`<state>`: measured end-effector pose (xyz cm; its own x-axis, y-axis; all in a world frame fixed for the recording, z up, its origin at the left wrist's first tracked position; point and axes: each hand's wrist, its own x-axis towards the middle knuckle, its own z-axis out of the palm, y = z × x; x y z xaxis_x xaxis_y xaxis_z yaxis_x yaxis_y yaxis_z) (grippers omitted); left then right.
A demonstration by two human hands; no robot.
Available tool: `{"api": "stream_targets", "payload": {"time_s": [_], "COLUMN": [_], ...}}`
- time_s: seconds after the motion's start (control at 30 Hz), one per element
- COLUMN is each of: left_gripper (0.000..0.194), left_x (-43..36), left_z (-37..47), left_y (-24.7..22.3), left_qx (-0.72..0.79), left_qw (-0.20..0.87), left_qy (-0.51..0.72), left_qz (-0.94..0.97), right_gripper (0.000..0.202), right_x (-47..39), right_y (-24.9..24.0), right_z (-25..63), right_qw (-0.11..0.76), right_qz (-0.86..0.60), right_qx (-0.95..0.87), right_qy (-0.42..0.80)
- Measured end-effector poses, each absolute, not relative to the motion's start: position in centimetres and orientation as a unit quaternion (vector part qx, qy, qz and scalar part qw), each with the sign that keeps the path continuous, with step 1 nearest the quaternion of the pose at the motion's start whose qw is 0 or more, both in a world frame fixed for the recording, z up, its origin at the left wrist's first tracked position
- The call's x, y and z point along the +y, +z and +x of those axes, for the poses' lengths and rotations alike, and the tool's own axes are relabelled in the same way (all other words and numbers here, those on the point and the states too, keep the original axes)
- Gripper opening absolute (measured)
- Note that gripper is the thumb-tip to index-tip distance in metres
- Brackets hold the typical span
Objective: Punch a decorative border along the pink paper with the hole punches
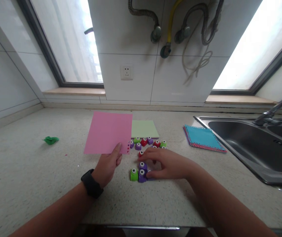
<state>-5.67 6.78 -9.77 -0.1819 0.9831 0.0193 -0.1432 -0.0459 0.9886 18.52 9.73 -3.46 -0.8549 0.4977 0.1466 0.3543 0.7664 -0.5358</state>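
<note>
My left hand (110,166) is closed on a sheet of pink paper (108,133), thumb on top near its lower right corner. A short column of small shapes is punched along the sheet's right edge. My right hand (164,162) is over a group of small craft punches, its thumb and fingers apart. The fingertips are by a red punch (141,153), and the thumb is beside a purple punch (142,175). Left of that one stands a green punch (134,174). My right hand partly hides other punches beneath it, so I cannot tell whether it touches one.
Behind the punches lies a pale green paper stack (144,128). To the right are blue and red sheets with punched edges (203,137), beside a steel sink (244,144). A crumpled green scrap (51,140) lies at left on the speckled counter (44,177).
</note>
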Motion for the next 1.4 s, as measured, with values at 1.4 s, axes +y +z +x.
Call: {"api": "stream_targets", "payload": {"time_s": [1.4], "left_gripper": [0.049], "left_x": [4.6], "left_z": [-5.1], "left_y": [-8.0], "left_qx": [0.638], "left_qw": [0.32], "left_qy": [0.425], "left_qz": [0.557], "right_gripper": [0.039], "right_x": [13.8], "right_y": [-6.1], "right_z": [19.7], "right_qw": [0.552], "right_qz": [-0.27], "right_qx": [-0.567], "right_qy": [0.548]}}
